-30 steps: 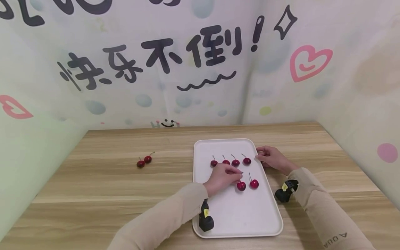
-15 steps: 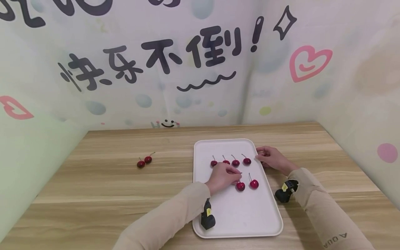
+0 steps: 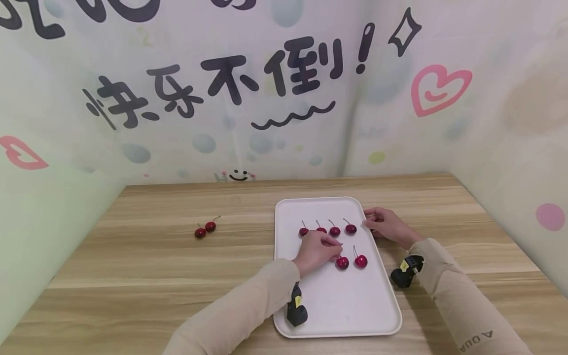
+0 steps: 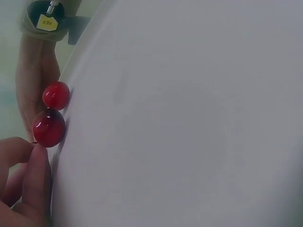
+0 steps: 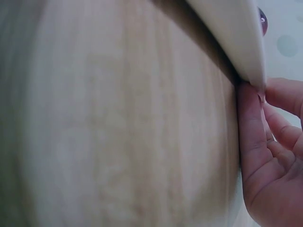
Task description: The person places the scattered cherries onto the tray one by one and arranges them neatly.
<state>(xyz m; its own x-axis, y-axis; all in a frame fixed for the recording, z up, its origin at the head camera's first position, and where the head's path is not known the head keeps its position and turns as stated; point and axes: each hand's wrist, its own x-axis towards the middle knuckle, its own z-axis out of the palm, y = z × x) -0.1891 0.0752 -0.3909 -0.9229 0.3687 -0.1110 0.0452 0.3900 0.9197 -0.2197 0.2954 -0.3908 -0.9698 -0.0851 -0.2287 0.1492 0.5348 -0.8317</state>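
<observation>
In the head view, my left hand is over the white tray and pinches the stem of a dark red cherry. The left wrist view shows thumb and finger on that stem, with the cherry just beyond the fingertips. Right of it on the tray lies another cherry, stem up. Farther back several cherries form a row, the rightmost cherry near the rim; my left hand partly covers one. My right hand grips the tray's right edge, thumb low against the rim in the right wrist view.
Two cherries lie close together on the wooden table, left of the tray. A printed cloth hangs behind the table and along both sides. Each wrist carries a small black camera.
My left hand and the pinched cherry have shifted only slightly, while the left forearm has moved a little to the right. The right hand stays on the tray edge.
</observation>
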